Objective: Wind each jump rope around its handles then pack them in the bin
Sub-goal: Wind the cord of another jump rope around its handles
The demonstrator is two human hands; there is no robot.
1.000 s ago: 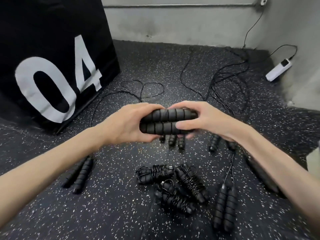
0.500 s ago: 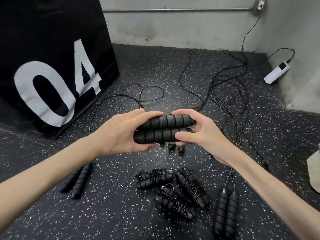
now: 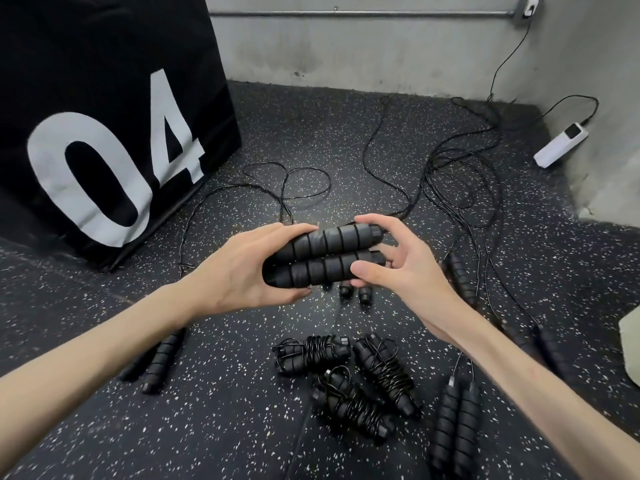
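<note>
Three wound black rope bundles [image 3: 349, 379] on speckled floor below. Two ribbed black foam handles [image 3: 323, 258] side by side, long axis left-right, clamped by left hand [image 3: 242, 271]; right hand [image 3: 401, 261] pinching their right ends.

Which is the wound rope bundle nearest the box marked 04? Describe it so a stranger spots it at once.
Start at the big black box marked 04 on the left, then drop to the speckled floor below the two hands. Three wound bundles lie there; take the top-left bundle. It lies nearly crosswise, while the other two bundles slant down to the right.
</note>
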